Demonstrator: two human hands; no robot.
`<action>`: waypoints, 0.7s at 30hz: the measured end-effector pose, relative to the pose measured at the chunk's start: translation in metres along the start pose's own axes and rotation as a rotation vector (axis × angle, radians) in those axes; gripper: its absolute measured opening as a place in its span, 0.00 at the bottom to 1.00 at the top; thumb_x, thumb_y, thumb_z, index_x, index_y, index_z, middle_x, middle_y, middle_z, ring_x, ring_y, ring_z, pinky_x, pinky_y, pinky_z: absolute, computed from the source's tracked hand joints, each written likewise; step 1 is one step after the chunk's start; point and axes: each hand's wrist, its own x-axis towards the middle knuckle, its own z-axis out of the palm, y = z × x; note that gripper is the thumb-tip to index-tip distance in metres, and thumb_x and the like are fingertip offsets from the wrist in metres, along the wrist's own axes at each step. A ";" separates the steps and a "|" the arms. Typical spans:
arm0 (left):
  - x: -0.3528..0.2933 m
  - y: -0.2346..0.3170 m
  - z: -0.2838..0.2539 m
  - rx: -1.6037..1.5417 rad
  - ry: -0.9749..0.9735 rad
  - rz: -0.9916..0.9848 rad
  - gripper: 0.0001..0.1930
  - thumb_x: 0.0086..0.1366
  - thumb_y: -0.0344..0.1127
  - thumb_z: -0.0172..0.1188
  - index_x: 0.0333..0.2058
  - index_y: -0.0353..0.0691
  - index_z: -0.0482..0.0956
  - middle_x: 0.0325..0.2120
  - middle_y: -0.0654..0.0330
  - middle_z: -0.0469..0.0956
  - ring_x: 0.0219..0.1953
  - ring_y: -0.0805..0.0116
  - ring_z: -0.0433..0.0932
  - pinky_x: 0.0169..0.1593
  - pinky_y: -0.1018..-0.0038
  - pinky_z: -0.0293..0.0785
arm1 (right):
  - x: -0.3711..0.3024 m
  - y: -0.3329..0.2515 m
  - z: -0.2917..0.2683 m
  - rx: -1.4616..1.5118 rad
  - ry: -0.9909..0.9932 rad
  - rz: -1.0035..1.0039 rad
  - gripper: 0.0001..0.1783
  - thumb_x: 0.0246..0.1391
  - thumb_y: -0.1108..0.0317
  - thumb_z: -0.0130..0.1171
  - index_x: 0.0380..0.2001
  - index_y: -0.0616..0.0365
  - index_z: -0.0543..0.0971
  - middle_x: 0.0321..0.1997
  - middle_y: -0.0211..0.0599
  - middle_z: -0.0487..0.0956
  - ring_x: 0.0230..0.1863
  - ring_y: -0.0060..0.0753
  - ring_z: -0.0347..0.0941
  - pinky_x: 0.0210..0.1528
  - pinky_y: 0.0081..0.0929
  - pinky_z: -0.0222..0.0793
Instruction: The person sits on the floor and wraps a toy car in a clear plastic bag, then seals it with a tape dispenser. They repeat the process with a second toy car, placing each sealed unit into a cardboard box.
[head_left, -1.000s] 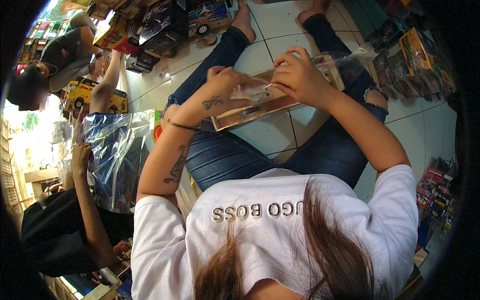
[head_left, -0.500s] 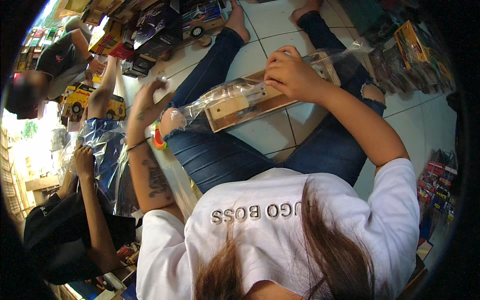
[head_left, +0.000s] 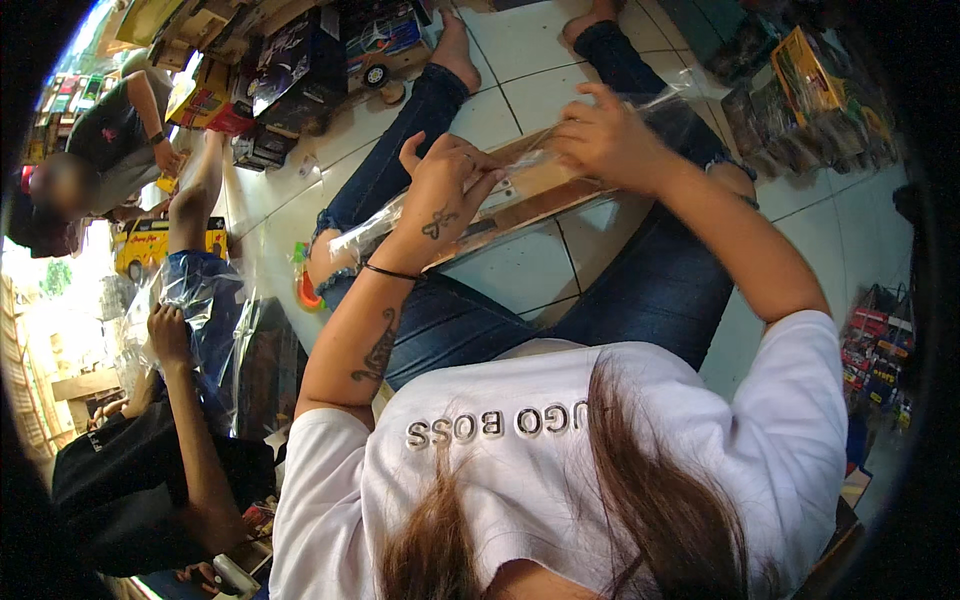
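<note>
Both hands, left hand [head_left: 445, 185] and right hand [head_left: 600, 140], grip one flat brown cardboard piece [head_left: 530, 195] inside one clear plastic bag [head_left: 370, 232].

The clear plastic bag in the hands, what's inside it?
Inside the clear plastic bag lies a flat brown cardboard package. The left hand and right hand cover parts, so its contents stay hidden.
</note>
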 end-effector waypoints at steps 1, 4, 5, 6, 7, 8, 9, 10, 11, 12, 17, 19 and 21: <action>0.000 0.001 0.002 0.013 0.030 -0.004 0.06 0.57 0.37 0.63 0.31 0.43 0.84 0.27 0.63 0.79 0.40 0.67 0.73 0.59 0.53 0.49 | -0.016 0.013 -0.009 -0.038 -0.166 0.023 0.09 0.44 0.64 0.63 0.30 0.54 0.79 0.29 0.28 0.75 0.41 0.31 0.72 0.60 0.45 0.58; -0.001 0.000 0.004 0.018 0.023 0.021 0.06 0.58 0.37 0.64 0.31 0.43 0.84 0.28 0.64 0.78 0.42 0.66 0.73 0.59 0.54 0.48 | -0.069 0.058 -0.030 -0.005 -0.130 0.021 0.07 0.42 0.64 0.59 0.28 0.50 0.77 0.27 0.28 0.74 0.40 0.32 0.71 0.59 0.40 0.60; -0.002 0.000 0.003 0.029 0.014 0.014 0.06 0.58 0.37 0.64 0.31 0.42 0.83 0.30 0.63 0.78 0.42 0.66 0.73 0.59 0.55 0.48 | -0.089 0.074 -0.040 -0.070 -0.189 0.023 0.06 0.43 0.65 0.59 0.27 0.50 0.77 0.28 0.28 0.74 0.40 0.32 0.71 0.59 0.39 0.60; -0.002 -0.001 0.002 0.035 0.028 0.040 0.06 0.58 0.37 0.64 0.31 0.42 0.83 0.31 0.63 0.78 0.43 0.66 0.73 0.59 0.57 0.47 | -0.107 0.093 -0.051 -0.110 -0.246 0.062 0.05 0.45 0.65 0.58 0.28 0.51 0.77 0.28 0.29 0.74 0.40 0.33 0.71 0.58 0.38 0.61; -0.002 -0.001 0.000 0.036 -0.005 0.016 0.06 0.58 0.36 0.63 0.31 0.42 0.83 0.31 0.63 0.78 0.43 0.65 0.73 0.59 0.57 0.48 | -0.121 0.108 -0.065 -0.176 -0.278 0.110 0.05 0.47 0.66 0.58 0.28 0.51 0.77 0.29 0.29 0.75 0.40 0.34 0.71 0.58 0.38 0.62; -0.001 0.000 -0.001 0.027 -0.013 0.024 0.06 0.58 0.36 0.63 0.31 0.41 0.83 0.32 0.62 0.78 0.44 0.65 0.73 0.59 0.57 0.48 | -0.132 0.119 -0.078 -0.176 -0.354 0.177 0.05 0.49 0.65 0.57 0.30 0.52 0.78 0.31 0.31 0.76 0.42 0.36 0.71 0.57 0.38 0.62; 0.000 0.000 -0.001 0.020 -0.005 0.079 0.06 0.58 0.36 0.63 0.31 0.41 0.83 0.32 0.62 0.78 0.44 0.64 0.73 0.59 0.57 0.49 | -0.137 0.127 -0.092 -0.179 -0.340 0.203 0.06 0.52 0.65 0.57 0.31 0.53 0.79 0.34 0.32 0.77 0.44 0.38 0.71 0.57 0.39 0.62; 0.000 0.001 -0.002 -0.006 -0.021 0.024 0.06 0.58 0.35 0.63 0.32 0.41 0.82 0.32 0.62 0.78 0.44 0.64 0.73 0.59 0.57 0.49 | -0.135 0.131 -0.106 -0.257 -0.367 0.348 0.06 0.51 0.66 0.57 0.31 0.55 0.78 0.34 0.33 0.76 0.43 0.39 0.71 0.55 0.38 0.63; 0.000 0.001 -0.002 -0.028 -0.022 0.018 0.06 0.59 0.35 0.63 0.32 0.40 0.82 0.32 0.61 0.78 0.44 0.64 0.73 0.59 0.56 0.50 | -0.128 0.128 -0.116 -0.323 -0.320 0.447 0.07 0.51 0.67 0.58 0.32 0.56 0.78 0.34 0.35 0.76 0.43 0.40 0.71 0.53 0.37 0.64; -0.001 0.001 -0.001 -0.051 -0.028 0.026 0.06 0.59 0.35 0.63 0.32 0.40 0.82 0.32 0.61 0.78 0.44 0.64 0.73 0.59 0.56 0.50 | -0.115 0.119 -0.124 -0.385 -0.319 0.619 0.07 0.50 0.68 0.59 0.32 0.58 0.78 0.34 0.36 0.76 0.43 0.41 0.71 0.51 0.36 0.64; -0.004 0.000 0.001 -0.069 -0.043 0.045 0.06 0.59 0.34 0.62 0.32 0.39 0.82 0.33 0.60 0.78 0.44 0.63 0.73 0.58 0.56 0.51 | -0.019 0.008 -0.075 0.056 0.141 0.190 0.21 0.48 0.54 0.60 0.44 0.54 0.78 0.44 0.40 0.77 0.52 0.41 0.69 0.56 0.42 0.60; -0.003 0.001 0.000 -0.083 -0.053 0.038 0.06 0.59 0.35 0.62 0.32 0.39 0.82 0.33 0.60 0.78 0.44 0.63 0.73 0.58 0.57 0.51 | 0.011 -0.030 -0.030 0.011 0.053 0.053 0.19 0.48 0.56 0.61 0.40 0.53 0.79 0.42 0.35 0.78 0.48 0.36 0.71 0.56 0.41 0.58; 0.000 0.003 -0.002 -0.102 -0.075 0.002 0.06 0.59 0.35 0.63 0.32 0.39 0.82 0.32 0.60 0.77 0.43 0.63 0.73 0.58 0.59 0.52 | 0.023 -0.041 0.000 0.233 0.022 0.180 0.15 0.48 0.57 0.61 0.36 0.53 0.80 0.38 0.31 0.79 0.47 0.33 0.71 0.57 0.39 0.57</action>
